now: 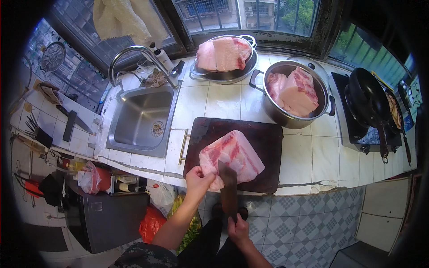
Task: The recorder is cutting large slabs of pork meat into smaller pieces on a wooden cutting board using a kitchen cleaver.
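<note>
A thick slab of raw pork (239,155) lies on a dark cutting board (264,130) at the counter's front. My left hand (197,181) pinches a loose flap at the slab's near left corner. In my right hand (238,228) is the handle of a cleaver (229,187). Its broad blade points away from me, and its tip end lies against the meat just right of the pinched flap. How deep the edge goes into the meat cannot be seen.
Behind the board stands a steel pot (291,122) of pork chunks. More pork (224,53) rests over a steel basin (231,78) by the window. A sink (140,117) is at left; a stove (358,134) with a wok (368,93) is at right. Bags (152,222) sit on the floor.
</note>
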Demonstrator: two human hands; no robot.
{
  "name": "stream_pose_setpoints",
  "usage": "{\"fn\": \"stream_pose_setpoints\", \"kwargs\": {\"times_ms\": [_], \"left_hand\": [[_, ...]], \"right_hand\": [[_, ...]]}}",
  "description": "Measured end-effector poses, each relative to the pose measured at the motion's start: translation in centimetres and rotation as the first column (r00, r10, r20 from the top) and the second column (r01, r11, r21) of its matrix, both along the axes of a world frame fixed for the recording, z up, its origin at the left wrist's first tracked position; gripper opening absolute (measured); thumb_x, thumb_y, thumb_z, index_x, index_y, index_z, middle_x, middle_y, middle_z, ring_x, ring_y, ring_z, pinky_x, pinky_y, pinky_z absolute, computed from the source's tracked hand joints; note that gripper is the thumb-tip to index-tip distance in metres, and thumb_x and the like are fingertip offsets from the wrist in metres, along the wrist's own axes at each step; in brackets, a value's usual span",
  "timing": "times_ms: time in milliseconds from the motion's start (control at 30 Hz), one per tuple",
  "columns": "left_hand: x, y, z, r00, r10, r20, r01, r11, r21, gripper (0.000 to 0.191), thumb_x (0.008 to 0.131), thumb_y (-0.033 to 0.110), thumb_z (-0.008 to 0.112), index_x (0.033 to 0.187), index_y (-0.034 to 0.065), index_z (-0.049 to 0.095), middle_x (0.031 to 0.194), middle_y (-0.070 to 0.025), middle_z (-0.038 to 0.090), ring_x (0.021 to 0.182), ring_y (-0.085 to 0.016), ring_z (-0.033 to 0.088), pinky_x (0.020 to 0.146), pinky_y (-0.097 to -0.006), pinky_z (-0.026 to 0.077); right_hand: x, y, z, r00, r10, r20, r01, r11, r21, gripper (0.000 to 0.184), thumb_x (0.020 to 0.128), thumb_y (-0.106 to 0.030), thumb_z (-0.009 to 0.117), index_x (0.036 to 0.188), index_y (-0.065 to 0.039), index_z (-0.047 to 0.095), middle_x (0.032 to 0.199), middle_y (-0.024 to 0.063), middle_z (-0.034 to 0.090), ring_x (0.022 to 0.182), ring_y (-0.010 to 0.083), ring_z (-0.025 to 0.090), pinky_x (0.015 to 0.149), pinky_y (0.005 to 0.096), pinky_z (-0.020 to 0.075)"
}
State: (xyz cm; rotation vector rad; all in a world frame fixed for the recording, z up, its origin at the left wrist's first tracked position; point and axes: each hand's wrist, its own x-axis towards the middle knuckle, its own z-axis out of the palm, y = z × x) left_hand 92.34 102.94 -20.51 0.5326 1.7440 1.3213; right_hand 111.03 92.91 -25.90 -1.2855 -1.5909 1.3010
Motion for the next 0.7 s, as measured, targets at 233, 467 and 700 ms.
{"fn": "stream_pose_setpoints", "kwargs": {"times_ms": [233, 467, 700], "left_hand": [[-0.4, 0.0, 0.2, 0.999, -0.013, -0.035, 0.012, 1.0, -0.025, 0.021, 0.07, 0.0, 0.066, 0.089, -0.0029, 0.056, 0.08, -0.0077, 0.064, 0.067, -0.011, 0.061, 0.06, -0.0232, 0.049], [-0.5, -0.4, -0.7, 0.998, -0.017, -0.067, 0.017, 1.0, 0.007, 0.024, 0.07, 0.002, 0.069, 0.089, -0.0024, 0.055, 0.078, -0.0078, 0.064, 0.066, -0.011, 0.061, 0.059, -0.0232, 0.049], [-0.4, -0.3, 0.2, 0.983, -0.047, -0.179, 0.041, 0.999, -0.036, 0.02, 0.069, 0.002, 0.071, 0.083, -0.001, 0.057, 0.074, -0.0062, 0.063, 0.063, -0.009, 0.058, 0.056, -0.0227, 0.047]], "right_hand": [[-2.3, 4.5, 1.3, 1.0, 0.02, -0.01, -0.018, 0.99, 0.142, 0.019, 0.084, -0.006, 0.054, 0.102, -0.001, 0.057, 0.062, 0.018, 0.056, 0.056, 0.0354, 0.059, 0.049, 0.0402, 0.0454], [-2.2, 0.1, 1.3, 0.998, -0.019, 0.053, 0.015, 0.996, 0.082, 0.02, 0.085, -0.007, 0.054, 0.103, -0.001, 0.057, 0.066, 0.0195, 0.059, 0.06, 0.0362, 0.061, 0.052, 0.0404, 0.048], [-4.8, 4.3, 2.4, 0.998, -0.045, 0.047, 0.041, 0.996, 0.085, 0.013, 0.088, -0.008, 0.049, 0.097, -0.001, 0.055, 0.065, 0.0212, 0.057, 0.06, 0.0393, 0.059, 0.052, 0.0441, 0.0445]]}}
